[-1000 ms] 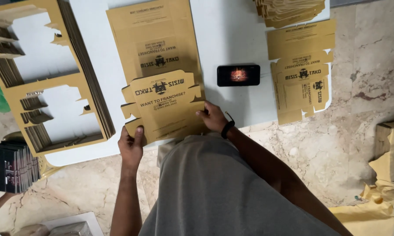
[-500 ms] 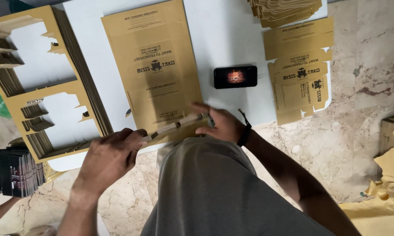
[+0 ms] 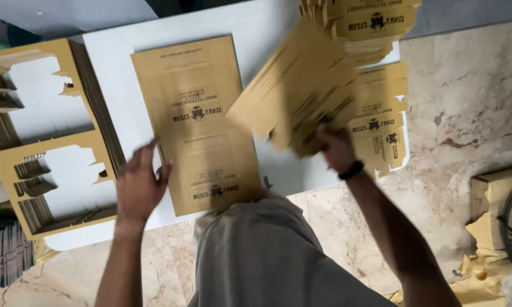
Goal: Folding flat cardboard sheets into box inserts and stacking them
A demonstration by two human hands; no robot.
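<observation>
Cardboard frames (image 3: 46, 142), the punched-out leftovers with their cut-outs gone, sit stacked at the far left on the white board (image 3: 114, 62), and a dark bundle of printed sheets (image 3: 3, 256) lies below them at the picture's edge. Just to the right of the frames my left hand (image 3: 138, 185) hovers palm down with the fingers spread and nothing in it, the fingertips reaching the left edge of the flat brown sheet (image 3: 202, 122); I cannot tell whether they press on it or only hang over it. That sheet lies flat in the middle of the white board, long side running away from me, dark printing on its face. My grey shirt (image 3: 267, 256) fills the bottom of the view below it. Further right, my right hand (image 3: 332, 149), with a dark band at the wrist, is closed around the lower end of a thick bunch of die-cut blanks (image 3: 301, 94), which is lifted off the board, tilted and blurred. Behind and right of it, a pile of the same blanks (image 3: 375, 25) rests at the board's top edge, and another blank (image 3: 384, 133) lies flat near the right edge. Marble floor (image 3: 466, 85) lies beyond, with cardboard scraps (image 3: 483, 250) at the far right.
</observation>
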